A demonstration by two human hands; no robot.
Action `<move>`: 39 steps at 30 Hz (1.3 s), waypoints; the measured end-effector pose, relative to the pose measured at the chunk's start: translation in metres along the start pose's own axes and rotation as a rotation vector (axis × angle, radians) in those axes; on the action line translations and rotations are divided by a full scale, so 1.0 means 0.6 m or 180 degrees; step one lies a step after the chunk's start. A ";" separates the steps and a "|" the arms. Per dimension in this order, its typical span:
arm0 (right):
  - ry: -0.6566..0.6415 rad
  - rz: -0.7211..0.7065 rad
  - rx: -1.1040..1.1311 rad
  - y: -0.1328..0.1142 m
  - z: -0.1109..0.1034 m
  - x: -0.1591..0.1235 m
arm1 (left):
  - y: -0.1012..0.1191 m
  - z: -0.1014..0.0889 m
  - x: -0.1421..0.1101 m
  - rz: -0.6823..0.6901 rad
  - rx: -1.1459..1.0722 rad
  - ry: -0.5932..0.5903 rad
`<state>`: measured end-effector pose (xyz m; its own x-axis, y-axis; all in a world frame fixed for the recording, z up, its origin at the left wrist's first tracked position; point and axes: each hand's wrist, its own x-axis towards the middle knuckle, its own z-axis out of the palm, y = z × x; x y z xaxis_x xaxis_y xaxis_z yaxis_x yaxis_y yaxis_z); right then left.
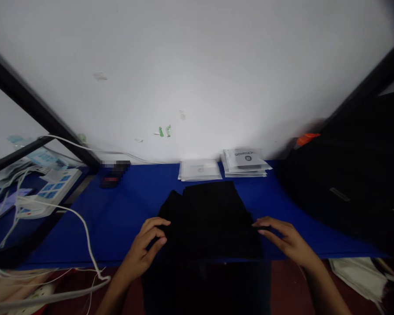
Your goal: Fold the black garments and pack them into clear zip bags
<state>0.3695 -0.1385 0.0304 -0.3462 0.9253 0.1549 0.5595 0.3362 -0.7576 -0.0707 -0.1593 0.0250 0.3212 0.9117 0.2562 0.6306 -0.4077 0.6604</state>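
A folded black garment lies on the blue tabletop in front of me, its exact kind hard to make out in the dark. At its left edge, my left hand has the thumb and fingertips closed on the cloth. My right hand pinches the opposite edge between thumb and fingers. Behind the garment sit two piles of flat white packets: a low pile and, to its right, a taller pile with dark printing on top.
A white power strip with cables lies at the left, and one white cable loops over the table's front edge. A dark blurred-out object is at the back left. A large black bulk covers the right side. A white wall stands behind.
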 end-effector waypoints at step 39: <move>0.0274 -0.1084 -0.1206 0.023 0.020 0.202 | 0.013 0.057 0.198 0.0757 0.0918 0.0421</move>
<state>0.3259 -0.0241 0.0311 -0.5019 0.7579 0.4166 0.6648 0.6462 -0.3747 -0.0036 -0.0561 0.0368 0.4003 0.7811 0.4791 0.7282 -0.5886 0.3511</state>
